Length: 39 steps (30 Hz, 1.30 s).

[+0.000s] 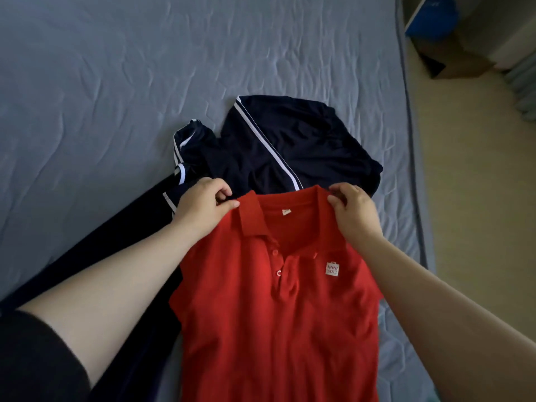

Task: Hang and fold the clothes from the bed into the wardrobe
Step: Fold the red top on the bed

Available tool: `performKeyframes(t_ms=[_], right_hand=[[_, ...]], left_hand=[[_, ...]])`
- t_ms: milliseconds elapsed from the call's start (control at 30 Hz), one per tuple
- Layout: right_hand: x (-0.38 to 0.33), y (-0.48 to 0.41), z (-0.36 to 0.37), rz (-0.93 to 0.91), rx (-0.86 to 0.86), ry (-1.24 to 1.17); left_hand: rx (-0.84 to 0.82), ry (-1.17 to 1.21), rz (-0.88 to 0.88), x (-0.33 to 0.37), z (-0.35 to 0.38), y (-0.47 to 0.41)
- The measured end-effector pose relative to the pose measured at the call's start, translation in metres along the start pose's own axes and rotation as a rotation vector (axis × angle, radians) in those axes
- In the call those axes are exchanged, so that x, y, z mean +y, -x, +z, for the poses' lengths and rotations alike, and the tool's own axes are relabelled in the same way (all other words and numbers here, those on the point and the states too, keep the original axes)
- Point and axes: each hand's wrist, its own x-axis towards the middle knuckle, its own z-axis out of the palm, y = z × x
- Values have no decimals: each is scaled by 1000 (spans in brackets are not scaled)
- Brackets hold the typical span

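Observation:
A red polo shirt with a small white chest logo hangs front-up over the bed, its sides folded in. My left hand pinches the shirt's left shoulder beside the collar. My right hand pinches the right shoulder at the other end of the collar. Behind the shirt, a dark navy garment with white stripes lies crumpled on the grey-blue bed. A long dark navy piece stretches toward the lower left under my left arm.
The bed's right edge runs top to bottom. Beyond it is tan floor with a brown cardboard box and a blue-and-white object at the top right.

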Motion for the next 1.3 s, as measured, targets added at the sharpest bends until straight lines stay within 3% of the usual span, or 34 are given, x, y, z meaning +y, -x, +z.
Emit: performKeyframes(t_ms=[167,400,633,833,1000,1067,1133,1200,1300], right_hand=[[4,42,20,54,-111,29],[-35,80,61,-107,-241,-12],[-90,67,129,-337,-311,57],[-124,40,185,-474,-380,214],[-130,22,203,-540,-448,687],[-131,18,198,-555,-464,767],[-133,15,188,-566,-534,829],[-135,12,175,-579,-598,793],[-142,12,163,-534,-593,434]], left_hand=[[-54,148,-101,-17,8,40],[-30,184,-297,-73,-10,106],[-34,387,-531,-132,14,149],[-138,445,-505,-148,46,141],[-262,632,-550,-148,58,131],[-238,709,-557,-150,51,133],[-106,726,-539,-159,34,137],[6,742,-459,-169,11,148],[3,639,-348,-181,-15,169]])
